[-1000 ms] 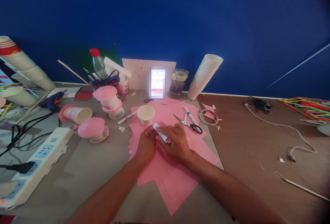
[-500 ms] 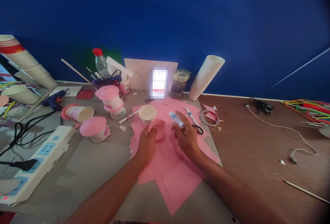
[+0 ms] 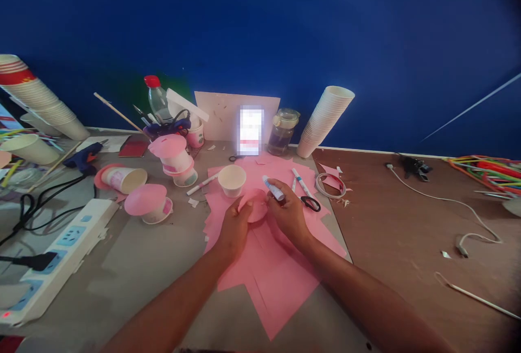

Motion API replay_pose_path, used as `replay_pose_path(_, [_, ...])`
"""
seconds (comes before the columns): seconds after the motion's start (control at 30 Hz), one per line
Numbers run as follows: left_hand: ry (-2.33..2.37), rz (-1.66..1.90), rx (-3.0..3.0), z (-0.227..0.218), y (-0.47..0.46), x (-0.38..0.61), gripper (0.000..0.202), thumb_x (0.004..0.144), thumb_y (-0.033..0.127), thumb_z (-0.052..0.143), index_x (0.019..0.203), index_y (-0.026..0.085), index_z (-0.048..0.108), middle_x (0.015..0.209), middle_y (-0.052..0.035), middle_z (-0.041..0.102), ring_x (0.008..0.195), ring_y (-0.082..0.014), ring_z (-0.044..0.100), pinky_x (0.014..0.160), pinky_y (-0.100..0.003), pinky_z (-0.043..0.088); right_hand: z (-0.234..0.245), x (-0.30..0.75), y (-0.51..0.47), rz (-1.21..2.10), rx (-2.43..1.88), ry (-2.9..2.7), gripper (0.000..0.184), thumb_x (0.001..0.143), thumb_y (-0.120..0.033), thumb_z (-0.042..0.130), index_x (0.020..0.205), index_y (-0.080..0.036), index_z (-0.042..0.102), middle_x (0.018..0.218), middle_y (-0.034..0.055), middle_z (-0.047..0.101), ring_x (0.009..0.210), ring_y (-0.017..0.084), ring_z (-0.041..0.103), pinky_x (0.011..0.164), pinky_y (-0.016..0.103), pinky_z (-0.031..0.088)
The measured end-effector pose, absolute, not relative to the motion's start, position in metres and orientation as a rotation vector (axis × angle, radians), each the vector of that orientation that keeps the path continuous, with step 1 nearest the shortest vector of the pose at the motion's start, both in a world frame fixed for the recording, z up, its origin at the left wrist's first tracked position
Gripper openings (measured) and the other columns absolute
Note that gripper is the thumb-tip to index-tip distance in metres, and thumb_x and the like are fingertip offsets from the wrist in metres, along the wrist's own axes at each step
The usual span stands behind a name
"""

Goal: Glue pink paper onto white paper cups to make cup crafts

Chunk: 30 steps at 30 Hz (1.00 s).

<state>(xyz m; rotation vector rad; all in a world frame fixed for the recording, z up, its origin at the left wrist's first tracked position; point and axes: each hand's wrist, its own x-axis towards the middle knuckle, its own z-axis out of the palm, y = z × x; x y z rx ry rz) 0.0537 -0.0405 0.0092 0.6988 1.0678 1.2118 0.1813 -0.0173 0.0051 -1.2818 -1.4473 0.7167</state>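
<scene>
My left hand (image 3: 235, 227) pinches a round pink paper piece (image 3: 257, 211) by its left edge, thumb on top. At the disc's right edge are the fingertips of my right hand (image 3: 290, 214), which also grips a white and blue glue stick (image 3: 273, 188) pointing up and away. Whether the glue stick's cap is on, I cannot tell. Just behind the disc stands a white paper cup (image 3: 232, 180). Pink paper sheets (image 3: 271, 299) lie layered under both hands. To the right of my right hand are black-handled scissors (image 3: 311, 204), partly hidden, and a marker (image 3: 301, 180).
Pink-trimmed paper cups (image 3: 148, 204) stand and lie on the left, near a power strip (image 3: 67, 258) and a blue glue gun (image 3: 85, 158). Behind are a lit, blurred screen (image 3: 250, 130), a glass jar (image 3: 283, 132) and a leaning cup stack (image 3: 325, 122). A tape roll (image 3: 330, 185) lies right.
My right hand has moved left to the disc, bringing the glue stick with it. The disc has tilted and turned slightly in my left hand. More of the scissors' handle shows.
</scene>
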Motion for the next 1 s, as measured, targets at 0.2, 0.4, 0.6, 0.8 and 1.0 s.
replay_pose_path(0.2, [0.97,1.175,0.719,0.017,-0.042,0.055,0.043,0.067,0.022,0.067,0.109,0.022,0.061,0.109,-0.0061,0.064,0.102,-0.0215,0.057,0.086,-0.033,0.045,0.008,0.189,-0.013,0.617,-1.256,-1.574,0.036,0.078,-0.016,0.049,0.112,-0.02,0.06,0.104,0.0077,0.067,0.075,0.015,0.062,0.065,0.028,0.051])
replay_pose_path(0.4, [0.985,1.101,0.727,0.017,-0.042,0.054,0.033,0.07,0.026,0.065,0.102,0.018,0.065,0.099,-0.0057,0.066,0.087,-0.0184,0.06,0.073,-0.028,0.047,0.011,0.193,-0.011,0.638,-1.237,-1.698,0.038,0.078,-0.013,0.05,0.113,-0.022,0.06,0.105,0.0061,0.067,0.072,0.014,0.061,0.061,0.027,0.05])
replay_pose_path(0.6, [1.073,1.106,0.763,0.009,-0.041,0.054,0.025,0.073,0.03,0.059,0.093,0.017,0.067,0.075,-0.0009,0.063,0.07,-0.0139,0.056,0.065,-0.026,0.045,0.013,0.194,-0.012,0.631,-1.239,-1.751,0.04,0.078,-0.014,0.05,0.117,-0.022,0.057,0.098,0.0044,0.068,0.064,0.012,0.057,0.059,0.025,0.049])
replay_pose_path(0.8, [1.038,1.152,0.645,0.007,-0.04,0.054,0.022,0.073,0.03,0.059,0.091,0.018,0.063,0.083,-0.0023,0.063,0.072,-0.0144,0.057,0.064,-0.027,0.047,0.02,0.192,-0.025,0.282,-1.153,-1.745,0.027,0.083,-0.023,0.052,0.109,-0.022,0.06,0.096,0.0059,0.07,0.059,0.013,0.057,0.066,0.031,0.045])
replay_pose_path(1.0, [0.967,1.165,0.6,0.009,-0.04,0.053,0.015,0.073,0.027,0.059,0.085,0.019,0.062,0.074,-0.0006,0.061,0.064,-0.0122,0.055,0.055,-0.022,0.043,0.016,0.183,-0.035,0.073,-0.915,-2.067,0.027,0.08,-0.015,0.054,0.105,-0.02,0.059,0.054,-0.0039,0.062,0.048,0.011,0.052,0.063,0.03,0.032])
